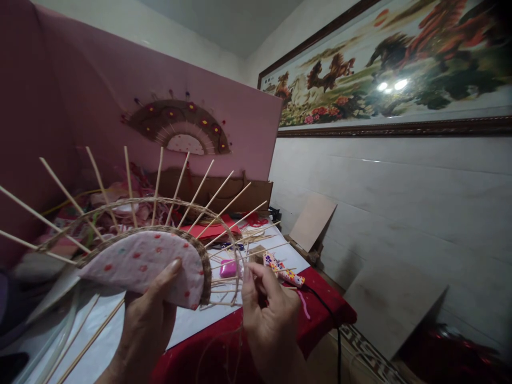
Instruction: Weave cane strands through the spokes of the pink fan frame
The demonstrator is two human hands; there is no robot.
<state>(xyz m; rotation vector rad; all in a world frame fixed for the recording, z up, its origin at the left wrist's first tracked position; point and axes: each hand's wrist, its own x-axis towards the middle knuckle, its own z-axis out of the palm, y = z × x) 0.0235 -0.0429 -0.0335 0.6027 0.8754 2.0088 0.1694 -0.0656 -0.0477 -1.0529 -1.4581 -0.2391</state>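
My left hand grips a half-round fan frame by its lower edge, thumb on the front. Its centre is white cloth with red dots, edged by a brown woven band. Thin wooden sticks spread out from the band like rays, and an arc of twine runs across them. At the right end of that arc, my right hand pinches the twine between thumb and forefinger beside the sticks. A loose loop of the twine hangs below the right hand.
A finished-looking fan hangs on a pink board. On the white table top lie loose sticks, a magenta packet and a flower-patterned glue gun with a black cord. Red cloth covers the table's edge.
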